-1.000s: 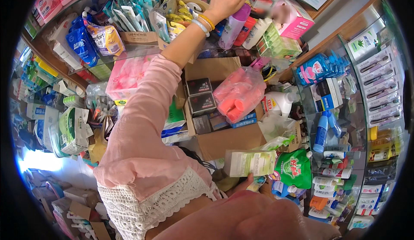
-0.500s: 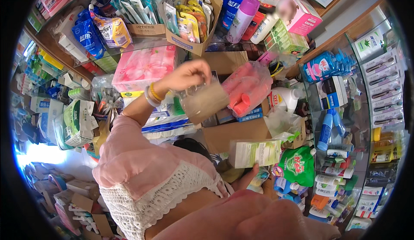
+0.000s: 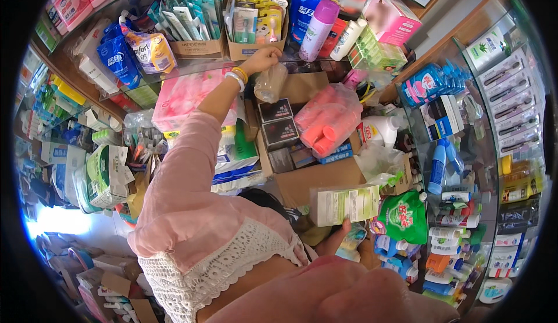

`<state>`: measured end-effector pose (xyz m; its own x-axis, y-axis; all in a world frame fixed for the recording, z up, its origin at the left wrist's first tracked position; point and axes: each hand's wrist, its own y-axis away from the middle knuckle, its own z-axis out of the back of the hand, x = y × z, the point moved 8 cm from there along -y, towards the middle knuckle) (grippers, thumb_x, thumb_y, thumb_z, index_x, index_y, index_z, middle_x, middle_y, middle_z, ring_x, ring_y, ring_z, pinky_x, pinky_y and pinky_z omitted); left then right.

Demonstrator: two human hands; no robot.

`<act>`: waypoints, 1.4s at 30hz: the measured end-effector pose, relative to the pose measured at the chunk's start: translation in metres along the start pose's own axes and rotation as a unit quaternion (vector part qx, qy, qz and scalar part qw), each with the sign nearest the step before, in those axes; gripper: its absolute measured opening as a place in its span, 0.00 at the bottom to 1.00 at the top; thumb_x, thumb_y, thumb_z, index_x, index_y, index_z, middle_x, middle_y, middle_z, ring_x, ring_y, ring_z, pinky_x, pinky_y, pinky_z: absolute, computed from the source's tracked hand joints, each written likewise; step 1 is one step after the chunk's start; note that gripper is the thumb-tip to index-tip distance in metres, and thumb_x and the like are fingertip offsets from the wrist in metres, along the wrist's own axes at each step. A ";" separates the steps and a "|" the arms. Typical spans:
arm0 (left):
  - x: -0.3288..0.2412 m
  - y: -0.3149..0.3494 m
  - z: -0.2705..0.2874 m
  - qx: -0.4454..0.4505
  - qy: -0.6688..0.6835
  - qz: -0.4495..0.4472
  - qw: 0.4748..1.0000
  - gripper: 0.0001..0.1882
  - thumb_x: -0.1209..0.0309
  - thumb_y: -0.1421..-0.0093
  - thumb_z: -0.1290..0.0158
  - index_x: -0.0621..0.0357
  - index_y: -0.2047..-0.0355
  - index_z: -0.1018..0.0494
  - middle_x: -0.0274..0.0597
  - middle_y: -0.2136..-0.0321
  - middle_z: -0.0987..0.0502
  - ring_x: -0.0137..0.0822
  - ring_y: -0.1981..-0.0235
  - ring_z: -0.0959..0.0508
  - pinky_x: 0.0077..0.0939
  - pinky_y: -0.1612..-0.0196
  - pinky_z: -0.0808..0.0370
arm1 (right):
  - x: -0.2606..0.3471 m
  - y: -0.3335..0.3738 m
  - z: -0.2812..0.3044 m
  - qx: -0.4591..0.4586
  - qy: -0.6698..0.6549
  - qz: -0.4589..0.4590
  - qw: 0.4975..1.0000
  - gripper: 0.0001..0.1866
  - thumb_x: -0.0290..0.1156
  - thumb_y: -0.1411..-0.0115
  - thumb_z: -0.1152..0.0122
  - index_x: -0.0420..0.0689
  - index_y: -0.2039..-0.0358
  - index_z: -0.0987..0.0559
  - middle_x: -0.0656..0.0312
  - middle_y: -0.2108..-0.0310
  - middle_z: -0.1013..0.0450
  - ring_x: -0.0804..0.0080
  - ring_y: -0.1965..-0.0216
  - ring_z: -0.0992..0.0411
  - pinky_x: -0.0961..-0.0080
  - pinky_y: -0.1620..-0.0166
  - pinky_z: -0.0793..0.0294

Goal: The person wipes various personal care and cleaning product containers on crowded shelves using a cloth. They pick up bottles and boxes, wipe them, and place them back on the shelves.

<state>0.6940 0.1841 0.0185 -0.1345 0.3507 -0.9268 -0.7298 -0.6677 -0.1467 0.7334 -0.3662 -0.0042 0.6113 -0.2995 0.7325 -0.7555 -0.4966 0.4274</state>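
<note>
My left hand [image 3: 263, 61] is stretched up to the front of a cardboard box [image 3: 254, 53] of toothbrush packs on the glass shelf. Its fingers are closed, and a crumpled clear plastic bag [image 3: 271, 83] with a brownish look hangs beneath them; its contents cannot be made out. Lower down, my right hand [image 3: 336, 239] grips the bottom edge of a flat green-and-white package [image 3: 347, 205] in clear wrap, thumb on its face. Below the bag stands an open carton [image 3: 317, 175] holding dark small boxes [image 3: 279, 131] and a plastic-wrapped bundle of pink bottles [image 3: 331, 119].
A purple-capped spray can [image 3: 319, 29] and pouches [image 3: 148, 44] crowd the glass shelf. A pink tissue pack [image 3: 189, 90] lies left of the carton. Beside the package are a green detergent bag [image 3: 402, 217] and several bottles. More shelves of goods curve along the right.
My left hand has moved up and away with the plastic bag, from above the carton to the toothbrush box. The dark boxes now show. My right hand and its package stay nearly still.
</note>
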 end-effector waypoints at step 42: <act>-0.277 -0.149 -0.044 -0.366 -0.279 -0.265 0.848 0.04 0.72 0.49 0.46 0.56 0.72 0.26 0.54 0.74 0.26 0.52 0.68 0.25 0.43 0.62 0.28 | 0.003 0.005 0.018 -0.049 -0.092 0.029 0.994 0.32 0.52 0.43 0.52 0.45 0.44 0.38 0.60 0.48 0.35 0.65 0.48 0.36 0.67 0.47 0.36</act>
<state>0.8693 0.1575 0.2820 -0.3624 0.8478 -0.3871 -0.2032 -0.4772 -0.8550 0.7356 -0.3844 -0.0095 0.5926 -0.4735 0.6516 -0.8040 -0.3961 0.4434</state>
